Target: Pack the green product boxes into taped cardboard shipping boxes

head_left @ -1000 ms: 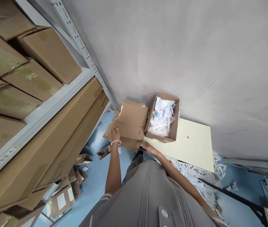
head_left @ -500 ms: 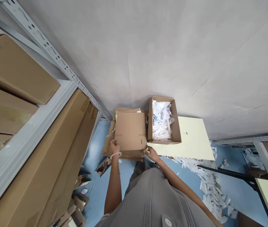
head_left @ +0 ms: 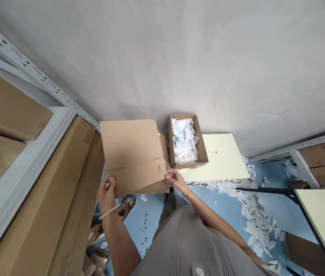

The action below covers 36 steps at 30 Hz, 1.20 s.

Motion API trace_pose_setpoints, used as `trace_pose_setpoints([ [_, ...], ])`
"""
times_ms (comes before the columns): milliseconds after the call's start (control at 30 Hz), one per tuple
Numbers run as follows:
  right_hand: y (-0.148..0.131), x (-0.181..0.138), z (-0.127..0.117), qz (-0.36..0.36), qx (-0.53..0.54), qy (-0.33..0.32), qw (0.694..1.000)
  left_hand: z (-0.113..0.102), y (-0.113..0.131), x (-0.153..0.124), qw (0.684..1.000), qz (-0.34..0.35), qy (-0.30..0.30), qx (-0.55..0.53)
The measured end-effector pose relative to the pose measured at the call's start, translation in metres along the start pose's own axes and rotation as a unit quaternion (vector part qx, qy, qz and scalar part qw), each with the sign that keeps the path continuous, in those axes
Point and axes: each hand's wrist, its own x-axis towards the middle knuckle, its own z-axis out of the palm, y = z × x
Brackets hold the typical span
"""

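Note:
A flat, folded cardboard box (head_left: 135,147) is lifted in front of me, tilted, with a crease and slots across its lower part and a small dark print near its right edge. My left hand (head_left: 106,191) pinches its lower left corner. At the lower right corner, my right hand (head_left: 176,180) grips the edge between thumb and fingers. Beneath it, more flat cardboard (head_left: 164,147) shows on the right side; most of that pile is hidden. An open carton (head_left: 204,153) filled with crumpled white paper and plastic scraps stands just right of the cardboard.
The carton stands on a pale yellow tabletop (head_left: 222,157) against the grey wall (head_left: 156,57). Tall cardboard boxes (head_left: 50,184) and a metal shelf (head_left: 27,161) line my left. White paper scraps (head_left: 254,226) litter the blue floor. Another pale table (head_left: 320,214) is at right.
The folded cardboard box has come up off the pile toward me and to the left, held by both hands. My left hand has moved left; the view has shifted slightly right.

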Motion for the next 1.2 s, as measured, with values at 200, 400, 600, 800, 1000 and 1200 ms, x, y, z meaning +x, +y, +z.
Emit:
trace_pose_setpoints([
  [200, -0.062, -0.066, -0.081, -0.181, -0.12, 0.166, 0.962, 0.062, 0.067, -0.087, 0.971, 0.221, -0.069, 0.064],
  [400, -0.07, -0.172, -0.196, -0.195, -0.032, 0.266, 0.944, 0.186, 0.092, -0.246, 0.881, 0.397, -0.228, 0.119],
  [600, -0.004, -0.283, -0.306, -0.107, 0.169, 0.409, 0.89, 0.282, 0.061, -0.416, 0.738, 0.476, -0.463, 0.118],
  [800, 0.045, -0.379, -0.372, -0.058, 0.313, 0.554, 0.769, 0.317, 0.02, -0.558, 0.487, 0.538, -0.676, 0.129],
  [1000, 0.086, -0.422, -0.416, -0.061, 0.314, 0.661, 0.678, 0.339, -0.004, -0.649, 0.327, 0.572, -0.741, 0.129],
  [1200, 0.118, -0.45, -0.486, -0.065, 0.316, 0.713, 0.622, 0.399, -0.02, -0.725, 0.282, 0.543, -0.784, 0.103],
])
